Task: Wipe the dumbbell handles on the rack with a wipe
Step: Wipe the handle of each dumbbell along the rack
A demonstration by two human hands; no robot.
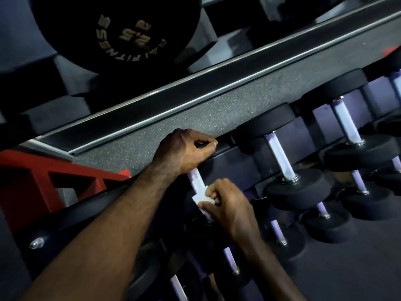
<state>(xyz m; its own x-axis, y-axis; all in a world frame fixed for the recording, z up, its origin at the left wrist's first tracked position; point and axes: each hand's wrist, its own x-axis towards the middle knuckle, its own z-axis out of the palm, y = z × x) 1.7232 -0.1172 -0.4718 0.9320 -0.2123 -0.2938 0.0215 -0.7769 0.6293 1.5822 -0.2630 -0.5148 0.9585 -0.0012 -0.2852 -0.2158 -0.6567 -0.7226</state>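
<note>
Head view looked down across a dumbbell rack (pixel 134 115) in dim light. At the far left a red frame (pixel 32 181) stood beside the rack, and a bolt (pixel 36 243) showed on the rounded black rail below it. Higher up, a large black dumbbell head (pixel 121 33) carried gold lettering, with "25" legible.

Toward the middle, the left hand (pixel 184 152) was curled over the upper end of one dumbbell, its fingers wrapped round the black head (most of that head was hidden under the hand). From beneath it ran the dumbbell handle (pixel 196 181), pale and shiny, slanting down to the right. Just below, the right hand (pixel 227 205) was closed round the lower part of that same handle, pinching a white wipe (pixel 200 200) between thumb and fingers so that the wipe lay against the metal. Both hands were therefore clenched on something, neither one loose; the two were near each other with a bare stretch of handle between them.

To the right, more dumbbells (pixel 297 187) sat in rows on the rack, their handles untouched and parallel, with a speckled grey floor (pixel 217 111) visible behind them.
</note>
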